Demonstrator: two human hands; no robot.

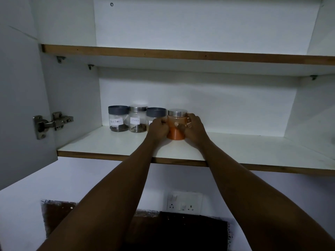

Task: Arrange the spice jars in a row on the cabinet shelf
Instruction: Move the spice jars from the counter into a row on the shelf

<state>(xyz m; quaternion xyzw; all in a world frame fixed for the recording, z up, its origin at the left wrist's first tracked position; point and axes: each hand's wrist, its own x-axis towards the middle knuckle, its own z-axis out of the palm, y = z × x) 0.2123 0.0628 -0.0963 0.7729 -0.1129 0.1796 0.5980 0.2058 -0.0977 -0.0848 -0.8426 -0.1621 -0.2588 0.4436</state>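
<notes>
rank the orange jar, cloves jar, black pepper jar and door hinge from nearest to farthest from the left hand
From the left hand:
1. Orange jar, gripped between both hands.
2. Cloves jar, further left in the row.
3. Black pepper jar, at the row's left end.
4. Door hinge, far left on the cabinet side.

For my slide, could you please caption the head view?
Both hands, left hand and right hand, set an orange spice jar fourth in a row on the cabinet shelf.
</notes>
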